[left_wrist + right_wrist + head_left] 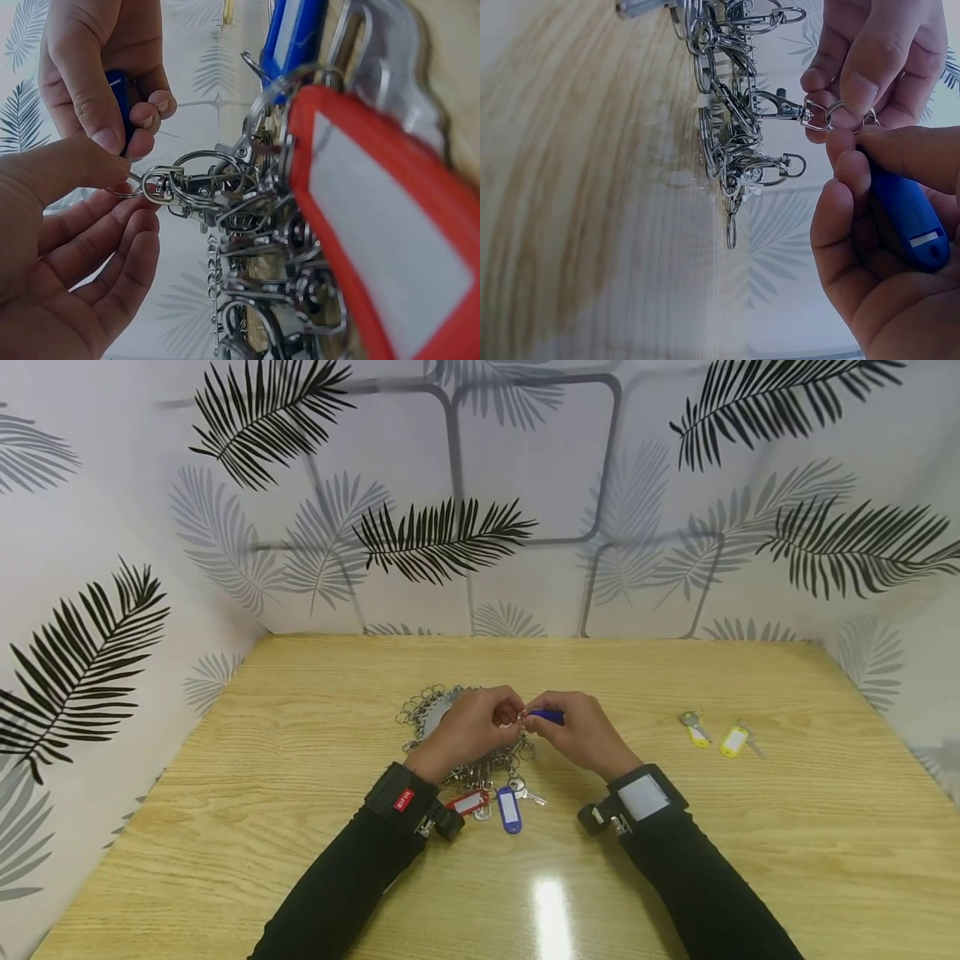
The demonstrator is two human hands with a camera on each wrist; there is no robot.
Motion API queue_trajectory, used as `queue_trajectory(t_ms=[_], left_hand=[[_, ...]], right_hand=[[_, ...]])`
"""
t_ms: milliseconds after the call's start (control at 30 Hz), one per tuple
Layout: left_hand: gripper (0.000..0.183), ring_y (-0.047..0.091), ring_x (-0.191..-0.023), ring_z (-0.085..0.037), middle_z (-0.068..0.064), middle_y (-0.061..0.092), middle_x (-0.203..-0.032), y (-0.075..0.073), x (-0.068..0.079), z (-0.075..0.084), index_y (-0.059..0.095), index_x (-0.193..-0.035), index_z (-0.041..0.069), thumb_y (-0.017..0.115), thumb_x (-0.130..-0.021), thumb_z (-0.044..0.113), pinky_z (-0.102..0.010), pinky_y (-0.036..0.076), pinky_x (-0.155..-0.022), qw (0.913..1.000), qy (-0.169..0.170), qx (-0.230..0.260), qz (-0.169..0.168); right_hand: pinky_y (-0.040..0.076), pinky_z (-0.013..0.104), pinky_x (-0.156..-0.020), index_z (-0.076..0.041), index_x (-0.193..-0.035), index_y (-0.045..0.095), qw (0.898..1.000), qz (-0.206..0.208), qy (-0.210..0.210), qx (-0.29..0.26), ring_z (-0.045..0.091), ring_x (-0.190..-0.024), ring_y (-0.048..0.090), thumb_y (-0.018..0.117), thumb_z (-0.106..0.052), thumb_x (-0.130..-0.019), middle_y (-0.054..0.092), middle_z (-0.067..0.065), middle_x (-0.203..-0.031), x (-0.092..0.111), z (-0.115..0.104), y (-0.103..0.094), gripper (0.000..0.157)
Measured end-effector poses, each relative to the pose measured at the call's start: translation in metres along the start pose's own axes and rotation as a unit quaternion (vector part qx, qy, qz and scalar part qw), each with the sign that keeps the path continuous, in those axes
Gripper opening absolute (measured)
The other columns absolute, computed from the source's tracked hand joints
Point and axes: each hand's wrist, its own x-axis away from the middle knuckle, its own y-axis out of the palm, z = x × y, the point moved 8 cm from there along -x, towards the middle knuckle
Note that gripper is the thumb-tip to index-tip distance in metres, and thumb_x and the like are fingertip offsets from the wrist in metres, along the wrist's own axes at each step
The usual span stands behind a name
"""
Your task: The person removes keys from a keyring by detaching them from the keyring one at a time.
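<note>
My left hand (pixel 474 725) pinches a split ring (pixel 124 193) between thumb and fingers. That ring links to a metal swivel clasp (pixel 781 107) at the edge of a round metal disc (pixel 435 717) crowded with clasps and rings. Close against the left fingertips, my right hand (pixel 587 732) holds a blue key tag (pixel 906 214), its thumb and fingers at the end nearest the ring. Under the left wrist hang or lie a red key tag (pixel 469 802), a second blue key tag (pixel 509 811) and a silver key (pixel 533 796), beside the disc's near edge.
Two yellow key tags lie at the right of the wooden table (pixel 750 843), the left one (pixel 698 738) and the right one (pixel 734 741), each with a key. A leaf-patterned curtain (pixel 525 585) stands behind the table and along its sides.
</note>
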Motion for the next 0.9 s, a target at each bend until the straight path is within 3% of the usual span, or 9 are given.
queue_trajectory(t_ms=[367,633,900], left_hand=[[0.021,0.063,-0.082,-0.01,0.001,0.068,-0.093,0.0009,-0.0009,0.0008,0.064,-0.112,0.01,0.058,-0.097,0.024,-0.025,0.053,-0.071,0.9997,0.021,-0.009,0.006],[0.022,0.063,-0.084,-0.012,-0.001,0.067,-0.094,-0.0017,-0.0015,0.0015,0.063,-0.113,0.009,0.065,-0.093,0.017,-0.026,0.053,-0.073,0.9998,0.014,0.01,0.009],[0.024,0.063,-0.086,-0.012,0.0,0.067,-0.095,-0.0008,-0.0007,0.0015,0.061,-0.112,0.011,0.066,-0.091,0.021,-0.029,0.053,-0.073,0.9998,0.013,0.013,0.003]], right_hand=[[0.056,0.038,-0.076,-0.008,-0.098,0.073,1.0,0.005,0.01,-0.003,0.02,-0.086,0.065,0.068,-0.017,-0.091,0.072,0.004,-0.093,-0.001,0.0031,-0.0016,0.012],[0.057,0.038,-0.077,-0.008,-0.1,0.073,1.0,-0.007,0.004,-0.002,0.02,-0.088,0.066,0.068,-0.017,-0.091,0.071,0.006,-0.097,-0.0018,0.0035,0.0008,0.014],[0.057,0.035,-0.069,-0.007,-0.101,0.073,1.0,0.008,0.013,-0.003,0.019,-0.082,0.066,0.068,-0.018,-0.09,0.072,0.006,-0.095,-0.0021,0.0065,-0.0019,0.016]])
